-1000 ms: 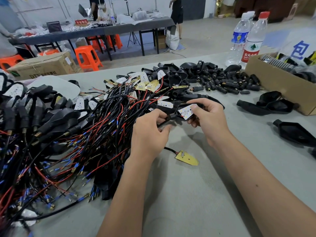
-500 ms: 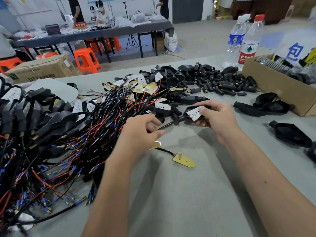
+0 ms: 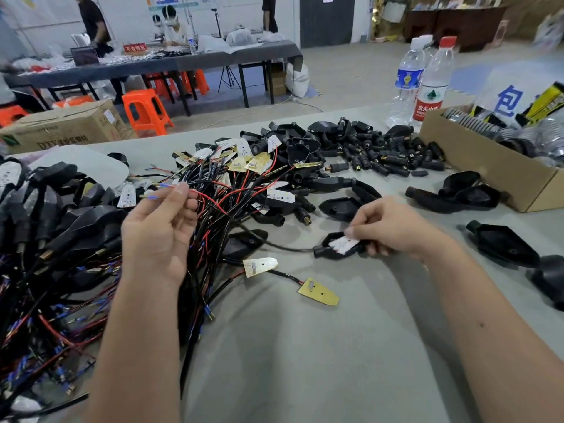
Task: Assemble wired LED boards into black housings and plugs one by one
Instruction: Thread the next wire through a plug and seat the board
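With the right hand (image 3: 393,227) pressing a white LED board (image 3: 343,243) into its black housing (image 3: 338,250) on the table (image 3: 305,361) and the left hand (image 3: 158,233) pinching the wire ends (image 3: 158,190) (blue-sleeved), a hard tug could likely unseat the board.

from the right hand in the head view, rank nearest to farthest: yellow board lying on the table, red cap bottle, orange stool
1. Yellow board: on the table, just near-left of the right hand.
2. Red cap bottle: upright at the table's far edge, beyond the hand and slightly right.
3. Orange stool: on the floor past the table, far left.
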The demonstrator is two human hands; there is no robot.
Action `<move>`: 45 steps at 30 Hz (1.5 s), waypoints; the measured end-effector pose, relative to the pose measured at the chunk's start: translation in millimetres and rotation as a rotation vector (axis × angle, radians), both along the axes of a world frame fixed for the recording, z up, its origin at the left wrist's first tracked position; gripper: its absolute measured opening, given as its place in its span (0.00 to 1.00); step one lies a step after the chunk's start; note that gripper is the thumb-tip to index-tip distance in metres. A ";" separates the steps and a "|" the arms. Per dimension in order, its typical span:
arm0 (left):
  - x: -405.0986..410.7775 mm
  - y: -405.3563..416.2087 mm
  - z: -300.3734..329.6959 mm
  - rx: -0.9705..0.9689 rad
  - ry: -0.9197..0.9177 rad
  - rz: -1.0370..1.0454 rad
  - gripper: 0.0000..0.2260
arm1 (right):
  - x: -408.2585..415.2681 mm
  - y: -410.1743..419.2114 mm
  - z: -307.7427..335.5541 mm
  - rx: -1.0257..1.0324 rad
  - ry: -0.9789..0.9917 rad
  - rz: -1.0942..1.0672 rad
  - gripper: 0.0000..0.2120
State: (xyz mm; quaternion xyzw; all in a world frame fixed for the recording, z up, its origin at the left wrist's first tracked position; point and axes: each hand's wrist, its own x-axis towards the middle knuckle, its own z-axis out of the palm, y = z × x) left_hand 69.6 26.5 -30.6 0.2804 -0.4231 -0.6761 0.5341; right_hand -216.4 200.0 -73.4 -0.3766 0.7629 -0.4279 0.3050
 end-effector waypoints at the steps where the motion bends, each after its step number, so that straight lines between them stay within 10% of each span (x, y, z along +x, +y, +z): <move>1: -6.5 1.7 -2.3 0.041 0.069 0.017 0.08 | 4.7 -0.6 2.9 0.054 0.072 0.058 0.12; 5: -23.4 8.7 -12.2 -0.017 -0.018 0.090 0.06 | 7.3 -15.2 16.8 0.139 0.469 -0.034 0.28; 9: -32.5 12.3 -17.4 -0.014 0.015 0.072 0.04 | -21.4 -60.7 31.1 -0.105 0.720 -0.382 0.14; 11: -37.0 14.0 -21.4 -0.032 -0.023 0.059 0.05 | -42.0 -89.2 36.7 -0.009 0.834 -0.307 0.04; 13: -43.1 17.7 -26.7 -0.130 -0.134 0.070 0.05 | -61.3 -114.0 38.0 0.195 0.927 -0.088 0.18; 19: -65.1 32.6 -37.3 -0.600 -0.528 0.010 0.06 | -80.1 -143.0 21.2 0.348 1.015 0.145 0.27; 28: -66.3 34.6 -41.7 -0.636 -0.559 0.021 0.08 | -85.4 -133.9 17.4 0.323 1.035 -0.078 0.10; 33: -65.9 31.9 -43.1 -0.617 -0.552 0.054 0.08 | -46.1 -91.0 40.4 -0.133 0.732 -0.095 0.13; 37: -63.5 26.3 -44.7 -0.623 -0.548 0.090 0.08 | -10.0 -46.2 49.6 0.183 0.260 0.282 0.12; 45: -60.6 23.1 -43.4 -0.608 -0.514 0.123 0.07 | 17.9 -19.6 49.6 0.432 0.000 0.364 0.12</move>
